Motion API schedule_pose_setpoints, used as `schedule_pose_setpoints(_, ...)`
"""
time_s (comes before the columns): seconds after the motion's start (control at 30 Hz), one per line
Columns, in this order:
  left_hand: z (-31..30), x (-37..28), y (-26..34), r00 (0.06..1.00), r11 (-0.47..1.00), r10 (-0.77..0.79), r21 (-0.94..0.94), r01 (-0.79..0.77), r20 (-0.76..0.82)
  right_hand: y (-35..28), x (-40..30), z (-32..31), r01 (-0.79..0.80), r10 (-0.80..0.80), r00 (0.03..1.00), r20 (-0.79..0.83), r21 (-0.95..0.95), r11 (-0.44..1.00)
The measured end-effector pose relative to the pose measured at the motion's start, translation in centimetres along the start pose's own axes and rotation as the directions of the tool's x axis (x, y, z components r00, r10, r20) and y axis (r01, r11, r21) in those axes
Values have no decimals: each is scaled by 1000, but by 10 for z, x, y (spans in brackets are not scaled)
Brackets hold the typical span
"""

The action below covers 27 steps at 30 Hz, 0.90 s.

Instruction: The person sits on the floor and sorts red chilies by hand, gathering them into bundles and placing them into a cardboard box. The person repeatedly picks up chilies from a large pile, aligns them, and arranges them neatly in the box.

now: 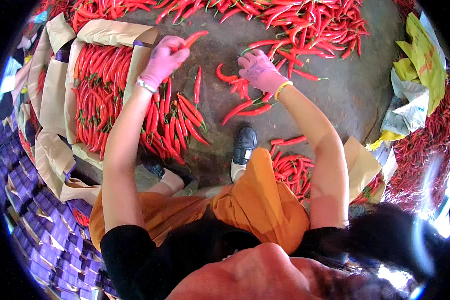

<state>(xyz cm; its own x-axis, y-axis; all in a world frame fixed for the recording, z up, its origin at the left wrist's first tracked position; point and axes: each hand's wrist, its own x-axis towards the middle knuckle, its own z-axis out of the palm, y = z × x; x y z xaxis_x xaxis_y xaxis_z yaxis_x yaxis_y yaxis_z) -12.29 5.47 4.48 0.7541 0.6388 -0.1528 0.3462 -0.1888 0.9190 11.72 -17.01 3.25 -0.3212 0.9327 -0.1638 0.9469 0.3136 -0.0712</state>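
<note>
My left hand [165, 60], in a pink glove, grips a red chili pepper [197, 37] whose tip points up and to the right. My right hand [261, 71], gloved alike, is over the floor with its fingers curled at the green stem end of another red chili [264, 44]; whether it grips that stem I cannot tell. Several loose chilies [243, 109] lie below the right hand. Left of my left forearm, a crate lined with brown paper [114, 32] holds rows of chilies [103, 82]. A bunch of laid-out chilies [170, 125] rests beside the crate.
A large heap of chilies [315, 26] covers the far floor [217, 48]. A smaller pile [292, 168] lies by my right knee. Stacked purple crates [41, 243] fill the lower left. Yellow and white plastic bags [420, 63] lie at the right, beside more chilies [420, 161].
</note>
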Motion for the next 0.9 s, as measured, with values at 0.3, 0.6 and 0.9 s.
schedule_pose_setpoints(0.3,-47,-90,23,925,337,-379,-931,137,-1,-53,31,12,-466,504,859,-88,272,842)
schedule_pose_setpoints(0.6,85,-259,54,498,-122,-414,-588,799,762,-47,-34,-42,-381,383,911,151,663,644)
schedule_pose_setpoints(0.9,127,-254,68,557,615,-379,-249,748,739,-118,-183,16,-570,569,814,115,343,746)
